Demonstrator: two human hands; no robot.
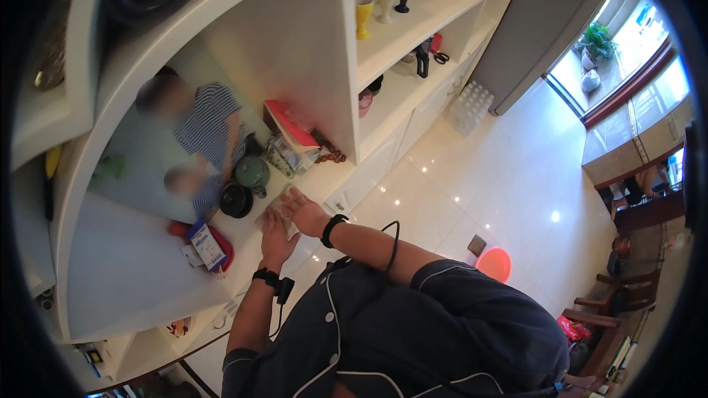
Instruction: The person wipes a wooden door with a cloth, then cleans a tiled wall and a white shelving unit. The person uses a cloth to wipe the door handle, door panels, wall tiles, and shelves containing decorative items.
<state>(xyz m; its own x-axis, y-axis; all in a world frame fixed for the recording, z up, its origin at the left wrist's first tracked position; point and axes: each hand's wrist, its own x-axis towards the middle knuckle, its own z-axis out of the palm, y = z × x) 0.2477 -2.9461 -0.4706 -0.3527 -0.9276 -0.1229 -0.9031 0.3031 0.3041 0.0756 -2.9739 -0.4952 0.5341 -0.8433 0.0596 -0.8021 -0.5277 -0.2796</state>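
My left hand [278, 239] lies palm down on a flat greyish sheet or packet [270, 208] at the front edge of a white cabinet shelf [221, 290]. Right beside it, my right hand [305, 213] rests on the same flat thing with its fingers stretched out. The two hands cover most of it, so I cannot tell whether it is cloth or plastic. Just behind stand a green lidded pot [253, 171] and a black round container [236, 200]. Both wrists carry black straps.
Books with a red cover [287, 124] and a brown bead strand [334, 155] sit by the shelf's divider. Leftward lies a blue-and-white box [208, 246] on a red item. Goblet-shaped cups [363, 15] stand higher up. On the floor are bottles [470, 108] and a pink basin [494, 265].
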